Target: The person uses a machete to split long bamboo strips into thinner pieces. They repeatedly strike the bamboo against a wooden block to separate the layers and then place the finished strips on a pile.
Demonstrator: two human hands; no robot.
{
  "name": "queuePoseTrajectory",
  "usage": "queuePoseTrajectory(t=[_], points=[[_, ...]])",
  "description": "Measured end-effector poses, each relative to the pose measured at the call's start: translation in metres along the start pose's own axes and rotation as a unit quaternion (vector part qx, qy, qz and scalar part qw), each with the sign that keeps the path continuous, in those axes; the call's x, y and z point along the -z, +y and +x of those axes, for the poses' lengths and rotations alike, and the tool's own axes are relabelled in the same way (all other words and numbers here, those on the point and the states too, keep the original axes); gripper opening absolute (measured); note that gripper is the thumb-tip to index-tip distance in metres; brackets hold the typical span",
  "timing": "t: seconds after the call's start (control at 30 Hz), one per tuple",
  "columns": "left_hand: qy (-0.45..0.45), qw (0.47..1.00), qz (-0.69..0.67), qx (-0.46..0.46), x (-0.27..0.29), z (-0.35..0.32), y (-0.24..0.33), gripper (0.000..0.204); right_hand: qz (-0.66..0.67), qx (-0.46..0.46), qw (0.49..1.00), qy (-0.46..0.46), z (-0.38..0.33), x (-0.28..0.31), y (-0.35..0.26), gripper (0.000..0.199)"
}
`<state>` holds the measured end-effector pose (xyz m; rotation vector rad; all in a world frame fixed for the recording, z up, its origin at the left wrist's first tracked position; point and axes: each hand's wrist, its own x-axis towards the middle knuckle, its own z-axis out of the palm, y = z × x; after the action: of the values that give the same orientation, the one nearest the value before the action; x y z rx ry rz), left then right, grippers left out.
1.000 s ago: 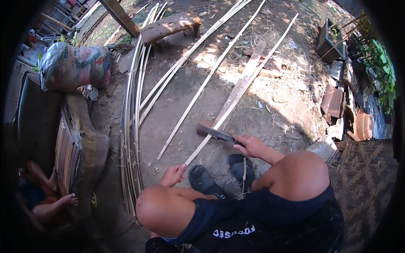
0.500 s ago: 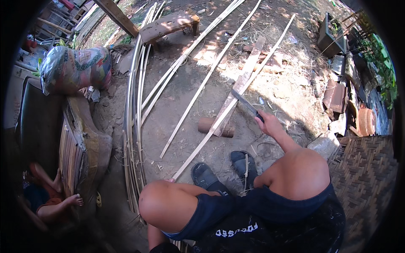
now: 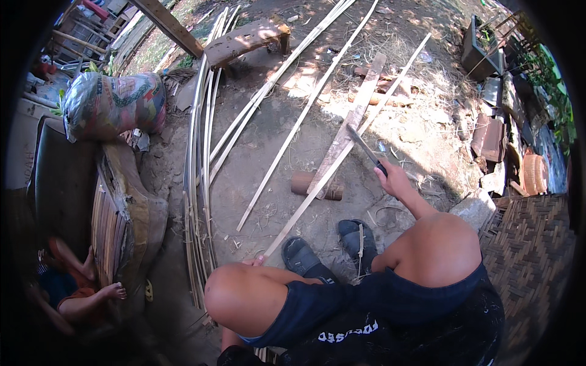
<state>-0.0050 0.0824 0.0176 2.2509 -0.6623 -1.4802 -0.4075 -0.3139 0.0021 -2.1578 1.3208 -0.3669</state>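
My right hand [image 3: 392, 178] is wrapped round the dark handle of a long knife [image 3: 364, 148]. Its blade slants over a pale bamboo strip [image 3: 323, 186], close to where the strip crosses a flat wooden board [image 3: 349, 137]; whether the edge touches is too fine to tell. That board rests across a short brown log [image 3: 332, 190]. Beside my left knee, my left hand [image 3: 254, 261] grips the strip's near end, mostly hidden behind the knee. From there the strip runs diagonally away over the board.
Long bamboo strips [image 3: 194, 183] lie on the dirt to the left, with another single strip [image 3: 305, 116] nearer the board. A wooden bench [image 3: 247, 39] and stuffed sack [image 3: 116, 105] stand beyond. Another person's foot [image 3: 114, 291] shows at lower left. Woven matting [image 3: 531, 256] lies right.
The strip has slid slightly toward me, and more of my left hand shows beside the knee. The knife has shifted a little to the right.
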Motion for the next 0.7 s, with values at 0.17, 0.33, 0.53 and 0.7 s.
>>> queuePoseTrajectory(t=[0.17,0.33,0.53,0.7], points=[[0.011,0.991,-0.066,-0.116,-0.043,0.012,0.081,0.033,-0.05,0.222,0.952,-0.206,-0.046,0.001,-0.073,0.041],[0.031,0.997,0.05,-0.059,0.0,-0.009,0.02,0.033,-0.038,-0.189,0.977,0.087,0.015,0.055,0.066,0.041],[0.045,0.99,0.093,-0.096,-0.034,0.008,0.051,0.032,-0.007,0.003,1.0,-0.004,-0.008,0.026,-0.014,0.041],[0.189,0.928,0.252,-0.201,-0.068,0.001,0.109,0.031,-0.065,0.145,0.975,-0.154,-0.036,0.001,-0.055,0.042]])
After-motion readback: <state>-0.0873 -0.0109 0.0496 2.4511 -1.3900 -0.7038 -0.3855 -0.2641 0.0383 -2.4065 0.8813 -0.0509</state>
